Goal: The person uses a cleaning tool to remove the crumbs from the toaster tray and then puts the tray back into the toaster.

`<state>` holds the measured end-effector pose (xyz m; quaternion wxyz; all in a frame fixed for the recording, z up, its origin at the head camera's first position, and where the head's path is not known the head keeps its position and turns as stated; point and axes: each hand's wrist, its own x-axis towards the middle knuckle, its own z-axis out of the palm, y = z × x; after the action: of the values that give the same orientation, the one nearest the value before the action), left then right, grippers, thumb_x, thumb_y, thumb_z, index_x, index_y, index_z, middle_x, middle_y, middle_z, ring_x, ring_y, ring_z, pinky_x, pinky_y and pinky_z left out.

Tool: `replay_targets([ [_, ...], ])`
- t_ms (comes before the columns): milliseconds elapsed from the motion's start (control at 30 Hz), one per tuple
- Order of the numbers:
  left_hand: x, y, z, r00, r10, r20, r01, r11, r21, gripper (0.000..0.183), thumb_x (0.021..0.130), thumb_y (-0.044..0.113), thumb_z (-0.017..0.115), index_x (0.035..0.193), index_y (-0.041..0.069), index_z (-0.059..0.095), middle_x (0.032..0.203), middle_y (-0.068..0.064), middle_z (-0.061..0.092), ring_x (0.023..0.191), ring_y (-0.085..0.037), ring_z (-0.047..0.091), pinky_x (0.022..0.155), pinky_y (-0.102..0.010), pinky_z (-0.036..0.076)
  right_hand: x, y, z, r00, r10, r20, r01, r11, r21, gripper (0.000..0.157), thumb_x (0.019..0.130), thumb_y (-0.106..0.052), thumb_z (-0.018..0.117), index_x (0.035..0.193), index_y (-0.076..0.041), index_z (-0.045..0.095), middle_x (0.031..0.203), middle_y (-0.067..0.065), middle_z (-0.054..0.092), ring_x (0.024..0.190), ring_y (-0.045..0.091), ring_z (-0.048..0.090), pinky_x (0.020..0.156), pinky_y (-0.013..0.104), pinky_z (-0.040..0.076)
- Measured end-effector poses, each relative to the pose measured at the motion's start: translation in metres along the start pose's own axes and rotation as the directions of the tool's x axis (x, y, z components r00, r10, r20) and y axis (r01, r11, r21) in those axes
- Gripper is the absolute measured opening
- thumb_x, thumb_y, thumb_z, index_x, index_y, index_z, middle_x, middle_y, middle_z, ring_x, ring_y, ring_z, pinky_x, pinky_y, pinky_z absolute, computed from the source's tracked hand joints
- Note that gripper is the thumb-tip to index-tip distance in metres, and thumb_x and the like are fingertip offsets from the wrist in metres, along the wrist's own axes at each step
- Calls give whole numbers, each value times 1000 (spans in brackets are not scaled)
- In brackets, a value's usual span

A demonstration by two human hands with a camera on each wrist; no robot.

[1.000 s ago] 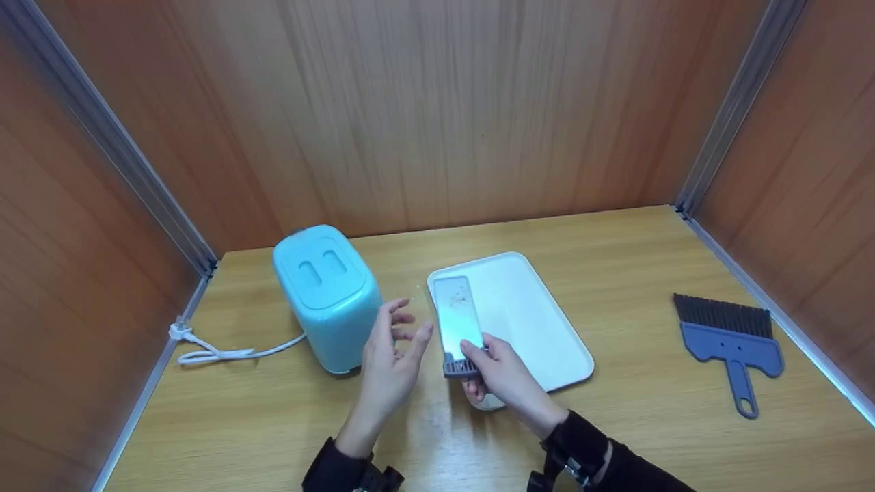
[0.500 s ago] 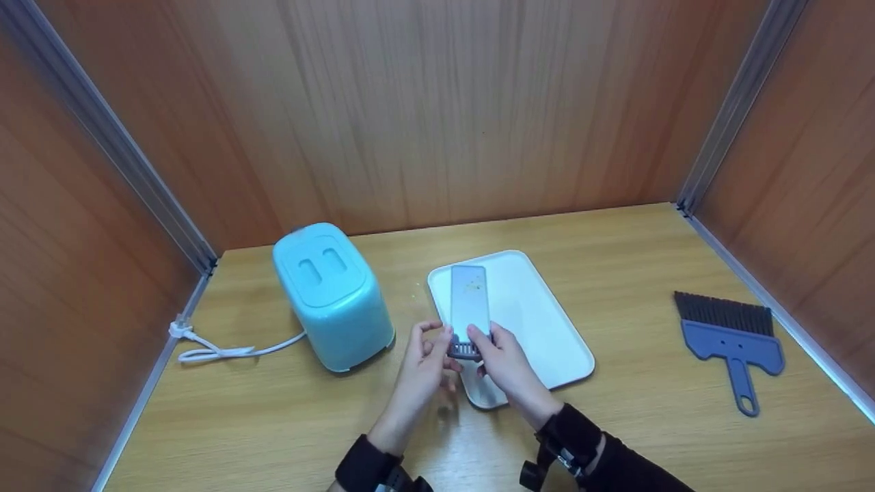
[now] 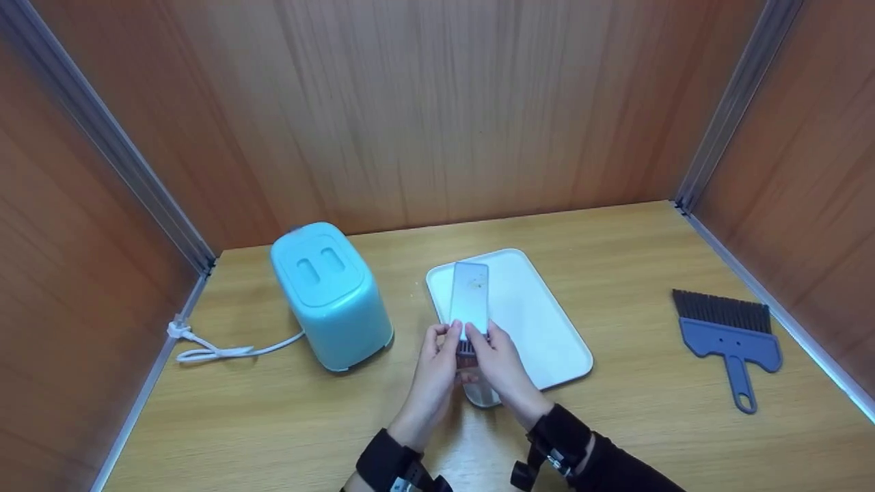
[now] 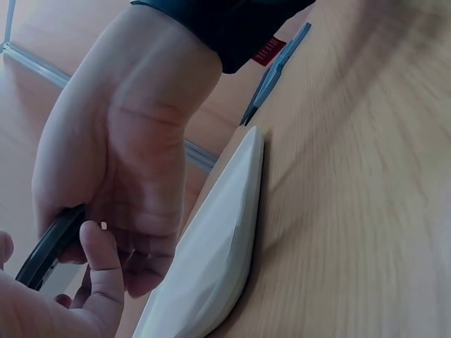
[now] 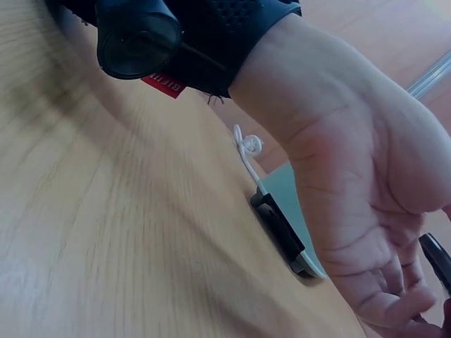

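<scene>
And it was a boxed-in work booth [image 3: 813, 171]! Wood-grain panels [image 3: 451, 116] stood behind the tabletop [image 3: 615, 263] and along both its sides, metal strips [image 3: 735, 102] climbing its back corners; what building, you couldn't tell.

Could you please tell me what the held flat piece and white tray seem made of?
Flat piece: perhaps smooth metal, from its pale silvery look; its dark slotted end, likely plastic. White tray: probably smooth plastic, from its even colour and rounded rim.
</scene>
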<state>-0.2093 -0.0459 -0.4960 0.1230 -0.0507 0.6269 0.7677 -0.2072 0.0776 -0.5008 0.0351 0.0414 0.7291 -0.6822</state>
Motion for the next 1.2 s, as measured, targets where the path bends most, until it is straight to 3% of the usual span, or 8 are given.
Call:
replay_targets([
  [133, 3, -3, 6, 998, 20, -65, -18, 999, 26, 37, 113, 43, 55, 128, 9, 50, 133, -11, 59, 111, -23, 61, 84, -29, 51, 0, 3, 3, 1000, 9, 4, -9, 1000, 23, 47, 116, -33, 48, 152, -3, 54, 119, 13, 74, 100, 20, 70, 83, 31, 57],
  [267, 4, -5, 11, 991, 63, -118, -61, 998, 27, 31, 112, 37, 58, 121, 7, 53, 132, -11, 59, 119, -24, 57, 91, -30, 48, 1, 4, 5, 999, 40, 26, -42, 997, 68, 50, 117, -33, 46, 158, -5, 48, 96, 6, 64, 74, 16, 57, 66, 24, 50],
  [467, 3, -7, 13, 987, 75, -145, -73, 997, 17, 27, 112, 34, 59, 117, 7, 55, 117, -7, 60, 102, -19, 60, 82, -29, 51, 1, 4, 8, 999, 50, -3, -49, 997, 62, 53, 117, -33, 44, 163, -7, 41, 133, 14, 66, 91, 19, 61, 74, 26, 52],
  [600, 4, -10, 13, 980, 118, -163, -113, 993, 40, 28, 110, 32, 63, 118, 7, 57, 118, -8, 65, 103, -17, 63, 84, -28, 54, -1, 5, 12, 999, 33, -33, -31, 998, 54, 51, 117, -35, 43, 160, -7, 45, 149, 15, 61, 123, 26, 63, 100, 36, 55],
  [700, 6, -13, 13, 968, 175, -178, -166, 984, 66, 26, 109, 28, 66, 116, 5, 58, 114, -9, 67, 102, -18, 65, 85, -28, 55, -2, 6, 15, 999, -1, -50, 3, 998, 55, 50, 118, -37, 40, 154, -5, 50, 152, 14, 60, 141, 28, 56, 118, 42, 47],
  [900, 7, -14, 13, 957, 233, -171, -217, 970, 108, 19, 108, 20, 66, 113, 3, 60, 110, -9, 67, 99, -17, 63, 82, -27, 54, -1, 5, 16, 997, -7, -81, 13, 997, 71, 48, 119, -41, 32, 128, -1, 58, 119, 10, 61, 118, 24, 57, 105, 35, 46],
  [1067, 7, -12, 11, 967, 204, -151, -190, 976, 103, 18, 109, 20, 64, 117, 4, 60, 118, -11, 67, 102, -19, 65, 80, -27, 55, -3, 5, 14, 999, 36, -28, -32, 992, 124, 58, 118, -46, 29, 153, -3, 47, 148, 16, 59, 141, 29, 53, 121, 46, 42],
  [1200, 8, -12, 8, 977, 165, -133, -154, 984, 85, 18, 110, 19, 62, 119, 5, 59, 119, -13, 66, 97, -20, 65, 75, -26, 57, -5, 4, 11, 998, 50, 25, -53, 988, 143, 63, 118, -49, 27, 161, -4, 40, 151, 17, 58, 135, 28, 57, 112, 41, 48],
])
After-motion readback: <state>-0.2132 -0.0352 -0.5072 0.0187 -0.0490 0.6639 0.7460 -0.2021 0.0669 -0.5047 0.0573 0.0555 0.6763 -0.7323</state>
